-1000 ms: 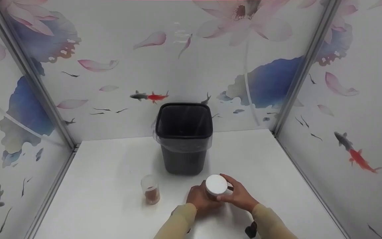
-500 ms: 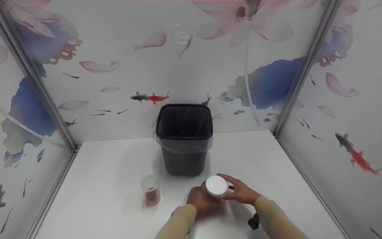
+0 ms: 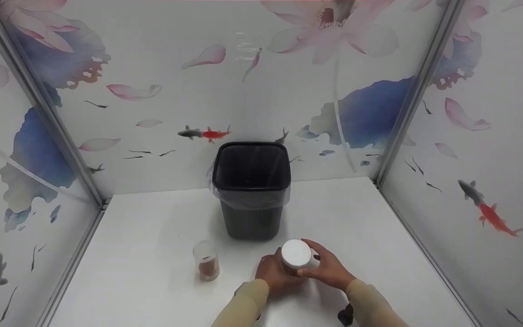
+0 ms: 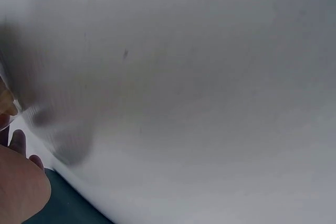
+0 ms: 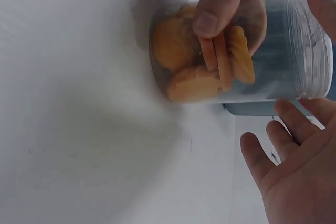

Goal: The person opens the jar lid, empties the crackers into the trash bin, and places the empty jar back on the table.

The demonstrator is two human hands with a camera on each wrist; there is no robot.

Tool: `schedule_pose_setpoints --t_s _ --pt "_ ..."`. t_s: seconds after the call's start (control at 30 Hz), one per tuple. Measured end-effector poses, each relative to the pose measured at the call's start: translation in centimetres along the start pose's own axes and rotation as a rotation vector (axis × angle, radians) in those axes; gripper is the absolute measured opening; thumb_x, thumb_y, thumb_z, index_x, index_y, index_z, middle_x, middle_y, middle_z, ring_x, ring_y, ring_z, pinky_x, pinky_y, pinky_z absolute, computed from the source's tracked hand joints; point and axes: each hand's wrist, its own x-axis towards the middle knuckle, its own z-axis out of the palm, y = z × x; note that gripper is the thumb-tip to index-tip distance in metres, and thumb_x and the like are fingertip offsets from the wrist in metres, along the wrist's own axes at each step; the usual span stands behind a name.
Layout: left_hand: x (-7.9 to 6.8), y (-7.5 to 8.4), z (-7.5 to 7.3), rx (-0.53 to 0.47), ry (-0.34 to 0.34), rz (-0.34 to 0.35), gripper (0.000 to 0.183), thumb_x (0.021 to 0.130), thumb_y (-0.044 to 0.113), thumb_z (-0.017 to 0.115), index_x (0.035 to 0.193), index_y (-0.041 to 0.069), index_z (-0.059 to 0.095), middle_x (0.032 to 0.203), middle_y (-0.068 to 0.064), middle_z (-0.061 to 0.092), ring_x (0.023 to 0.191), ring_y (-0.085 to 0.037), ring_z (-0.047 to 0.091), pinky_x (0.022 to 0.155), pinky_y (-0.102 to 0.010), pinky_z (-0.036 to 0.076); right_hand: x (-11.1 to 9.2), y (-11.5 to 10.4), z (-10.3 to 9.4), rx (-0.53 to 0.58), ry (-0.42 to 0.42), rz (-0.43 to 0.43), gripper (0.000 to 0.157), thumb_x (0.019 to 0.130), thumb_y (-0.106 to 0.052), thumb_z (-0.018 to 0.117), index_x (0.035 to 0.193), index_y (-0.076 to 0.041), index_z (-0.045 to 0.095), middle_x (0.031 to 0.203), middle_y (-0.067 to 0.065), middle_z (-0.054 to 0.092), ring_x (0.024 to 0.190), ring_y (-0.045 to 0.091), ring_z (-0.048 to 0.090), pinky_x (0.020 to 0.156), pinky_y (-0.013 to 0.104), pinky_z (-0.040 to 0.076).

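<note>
A clear jar (image 5: 273, 72) with a white lid (image 3: 296, 253) stands upright on the white table. Orange-brown biscuits (image 5: 194, 83) lie in its lower part. My left hand (image 3: 277, 274) grips the jar's body low down, its thumb across the clear wall in the right wrist view. Around the lid, my right hand (image 3: 329, 268) holds the rim between thumb and fingers; its lower fingers (image 5: 257, 156) stretch out beneath the jar in the right wrist view. Only part of my left hand and the jar's edge show in the left wrist view.
A second clear jar (image 3: 206, 261), brown contents at its bottom, stands to the left of my hands. Behind both jars is a black bin (image 3: 252, 222) with a clear liner folded over its rim. Patterned panels (image 3: 152, 54) enclose the white table (image 3: 143, 254) at back and sides.
My right hand has shifted slightly right around the lid, then back to about where it was. The left hand and the jar have stayed in place.
</note>
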Motion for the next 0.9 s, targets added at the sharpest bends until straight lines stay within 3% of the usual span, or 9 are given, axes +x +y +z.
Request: schedule_pose_setpoints --t_s 0.17,0.37,0.5,0.67,0.9 --pt "0.0 0.4 -0.1 -0.013 -0.009 -0.018 0.096 0.06 0.064 0.084 0.133 0.009 0.055 0.117 0.001 0.066 0.109 -0.014 0.062 0.098 -0.036 0.049 0.3 0.6 -0.2 -0.005 -0.009 0.023 0.088 0.079 -0.035 0.085 0.151 -0.011 0.041 0.151 0.01 0.043 0.141 0.035 0.034 0.109 0.061 0.033" --pt "-0.1 0.8 0.0 -0.052 -0.037 -0.04 0.094 0.062 0.06 0.085 0.135 0.01 0.054 0.121 0.002 0.066 0.111 -0.013 0.061 0.1 -0.036 0.047 0.9 0.6 -1.9 0.01 -0.162 0.03 0.085 0.081 -0.028 0.084 0.152 -0.014 0.04 0.154 0.009 0.04 0.143 0.038 0.029 0.106 0.07 0.028" --pt "-0.1 0.5 0.2 -0.028 -0.033 -0.039 0.091 0.062 0.059 0.085 0.134 0.012 0.054 0.12 0.003 0.066 0.11 -0.012 0.061 0.1 -0.035 0.047 1.3 0.5 -2.4 0.037 -0.242 0.022 0.085 0.083 -0.027 0.082 0.154 -0.014 0.037 0.155 0.008 0.039 0.144 0.039 0.025 0.105 0.073 0.025" --pt "0.0 0.3 0.4 -0.002 0.005 0.013 0.091 0.064 0.068 0.081 0.129 0.009 0.056 0.114 0.0 0.069 0.105 -0.014 0.064 0.095 -0.034 0.05 0.9 0.5 -2.0 -0.022 -0.172 0.024 0.09 0.082 -0.034 0.082 0.155 -0.013 0.034 0.156 0.013 0.036 0.144 0.039 0.025 0.108 0.066 0.029" --pt "0.1 0.1 0.0 0.024 0.025 0.015 0.097 0.061 0.074 0.079 0.129 0.009 0.057 0.114 0.001 0.068 0.106 -0.014 0.063 0.097 -0.034 0.05 0.3 0.3 -0.6 -0.044 -0.047 0.015 0.094 0.077 -0.036 0.087 0.153 -0.01 0.037 0.153 0.014 0.039 0.142 0.036 0.032 0.109 0.059 0.033"
